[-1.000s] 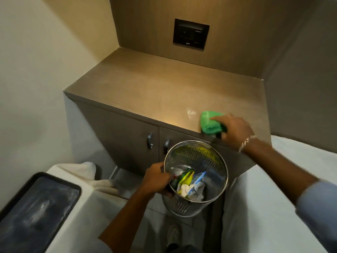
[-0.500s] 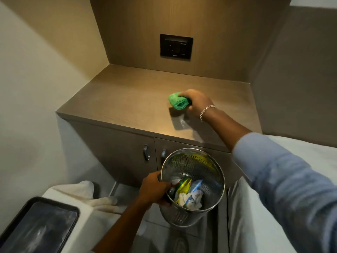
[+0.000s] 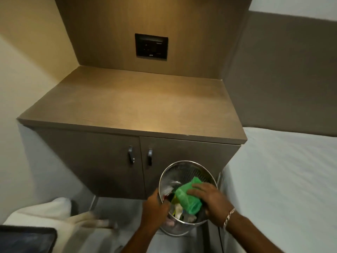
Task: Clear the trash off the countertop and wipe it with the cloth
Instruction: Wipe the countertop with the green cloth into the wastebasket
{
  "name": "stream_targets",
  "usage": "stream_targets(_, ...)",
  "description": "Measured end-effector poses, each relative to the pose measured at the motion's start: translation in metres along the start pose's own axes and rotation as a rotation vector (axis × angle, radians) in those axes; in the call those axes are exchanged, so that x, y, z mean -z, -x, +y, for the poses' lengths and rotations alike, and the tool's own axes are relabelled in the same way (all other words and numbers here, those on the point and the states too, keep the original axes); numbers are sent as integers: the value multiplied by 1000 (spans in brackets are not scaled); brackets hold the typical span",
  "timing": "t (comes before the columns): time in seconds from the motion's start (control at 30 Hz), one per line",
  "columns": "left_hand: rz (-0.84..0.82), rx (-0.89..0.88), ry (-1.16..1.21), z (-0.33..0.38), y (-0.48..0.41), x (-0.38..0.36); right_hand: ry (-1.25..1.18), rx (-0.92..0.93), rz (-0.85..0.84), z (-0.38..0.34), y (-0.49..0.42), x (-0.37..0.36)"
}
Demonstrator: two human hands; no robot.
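Observation:
The brown wooden countertop (image 3: 131, 105) lies bare under a warm light. Below its front edge I hold a perforated metal bin (image 3: 184, 172) by the near-left rim with my left hand (image 3: 155, 207). Crumpled wrappers and paper trash (image 3: 179, 210) lie inside the bin. My right hand (image 3: 211, 199) grips a bunched green cloth (image 3: 187, 196) right over the bin's opening, partly covering the trash.
Two cabinet doors with metal handles (image 3: 131, 156) face me under the counter. A black socket panel (image 3: 151, 46) sits in the back wall. A white bed (image 3: 280, 179) lies to the right. A white towel (image 3: 45, 212) and a dark tray (image 3: 25, 240) are at the lower left.
My right hand has pulled the green cloth back off the countertop and down over the bin. The left hand keeps holding the bin's rim. The view has tilted up.

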State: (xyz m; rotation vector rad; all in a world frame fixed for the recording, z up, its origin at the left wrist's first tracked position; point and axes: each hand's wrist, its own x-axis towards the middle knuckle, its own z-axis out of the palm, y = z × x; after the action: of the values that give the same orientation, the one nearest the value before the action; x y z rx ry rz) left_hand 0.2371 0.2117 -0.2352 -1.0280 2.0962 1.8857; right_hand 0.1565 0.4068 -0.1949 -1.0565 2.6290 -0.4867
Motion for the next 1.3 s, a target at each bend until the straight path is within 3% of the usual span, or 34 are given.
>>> stream_targets(0.2, -17, 154, 25, -123, -64, -69, -97, -219, 2, 77, -3, -135)
stream_targets(0.33, -20, 245, 85, -237, -129, -123, -290, -319, 44, 144, -3, -241)
stream_targets(0.53, 3, 296, 289, -351, -188, -172, -405, -343, 110, 202, 4, -364)
stream_targets(0.63, 37, 313, 231, -377, -202, -180, -428, -360, 155, 215, 13, -391)
stream_targets(0.83, 16, 421, -76, -324, -179, -170, -453, -316, 211, 188, 19, -353)
stream_targets(0.9, 16, 429, 109, -280, -143, -157, -491, -256, 242, 160, 19, -317)
stream_targets(0.97, -116, 507, 589, -227, -101, -132, -532, -176, 243, 122, 24, -269)
stream_targets(1.03, -169, 466, 915, -182, -59, -101, -576, -100, 242, 79, 33, -221)
stream_targets(1.17, 25, 204, 965, -103, 26, -16, -842, -16, 233, -34, 38, -126)
stream_targets(1.23, 127, 101, 989, -84, 61, 30, -1061, -151, 190, -88, 23, -99)
stream_targets(1.3, 269, 4, 989, -73, 97, 84, -1110, -250, 59, -146, 1, -83)
